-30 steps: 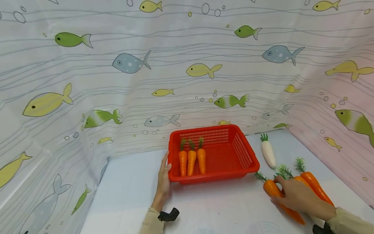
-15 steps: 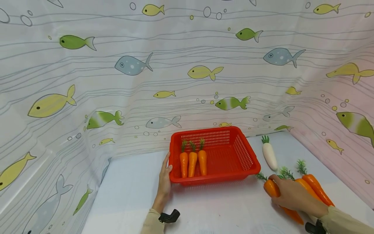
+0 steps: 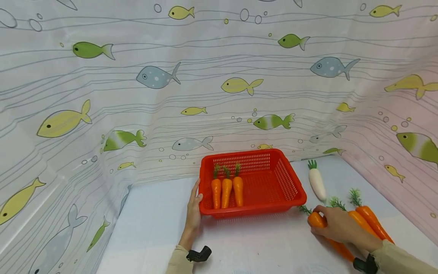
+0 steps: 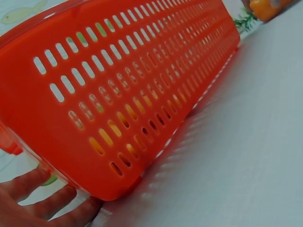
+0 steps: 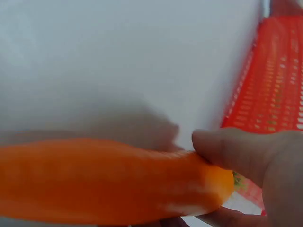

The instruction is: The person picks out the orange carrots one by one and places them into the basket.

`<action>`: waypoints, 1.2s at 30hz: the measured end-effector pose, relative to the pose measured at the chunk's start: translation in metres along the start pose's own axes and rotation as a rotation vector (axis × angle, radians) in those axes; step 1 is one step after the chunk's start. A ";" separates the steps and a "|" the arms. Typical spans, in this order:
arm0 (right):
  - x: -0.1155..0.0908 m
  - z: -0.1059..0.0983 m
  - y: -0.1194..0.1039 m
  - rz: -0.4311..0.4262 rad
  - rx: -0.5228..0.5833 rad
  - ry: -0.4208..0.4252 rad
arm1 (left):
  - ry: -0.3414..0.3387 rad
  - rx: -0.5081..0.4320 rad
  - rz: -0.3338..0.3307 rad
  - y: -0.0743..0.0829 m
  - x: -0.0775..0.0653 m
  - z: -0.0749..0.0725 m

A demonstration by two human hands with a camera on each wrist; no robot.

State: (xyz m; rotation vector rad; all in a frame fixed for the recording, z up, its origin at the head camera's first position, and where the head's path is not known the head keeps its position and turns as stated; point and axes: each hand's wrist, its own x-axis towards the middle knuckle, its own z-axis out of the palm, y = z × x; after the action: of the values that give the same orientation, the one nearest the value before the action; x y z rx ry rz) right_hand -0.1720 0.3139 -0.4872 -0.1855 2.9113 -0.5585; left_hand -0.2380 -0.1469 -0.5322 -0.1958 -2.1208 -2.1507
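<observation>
Near the right edge of the bench, your right hand has its grip pinching a carrot by the thick top end, probably the firmest place to hold it; whether it is clear of the surface cannot be told. Your left hand, grip spread, lies against the left end of the basket, presumably to steady it. Inside, three carrots lie tops toward the bench's far edge, leaving room rightward. Two more carrots lie beside your right hand; a radish sits toward the far right corner.
</observation>
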 end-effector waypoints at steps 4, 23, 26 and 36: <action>0.003 -0.009 0.001 0.014 0.069 -0.034 | -0.005 -0.002 0.002 0.001 0.000 0.000; 0.019 -0.090 0.028 0.114 0.627 -0.224 | -0.017 0.000 0.004 -0.003 -0.001 0.002; 0.025 -0.092 0.027 0.111 0.674 -0.189 | -0.010 -0.001 0.007 -0.002 -0.001 0.002; 0.049 -0.091 0.022 0.075 0.862 -0.131 | -0.005 -0.007 0.010 -0.003 0.000 0.000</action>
State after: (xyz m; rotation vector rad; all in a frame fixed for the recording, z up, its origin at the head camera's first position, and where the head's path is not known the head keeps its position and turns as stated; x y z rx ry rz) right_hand -0.2396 0.3586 -0.4189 0.0081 2.2799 -1.6181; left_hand -0.2388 -0.1466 -0.5347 -0.2117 -2.1105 -2.1548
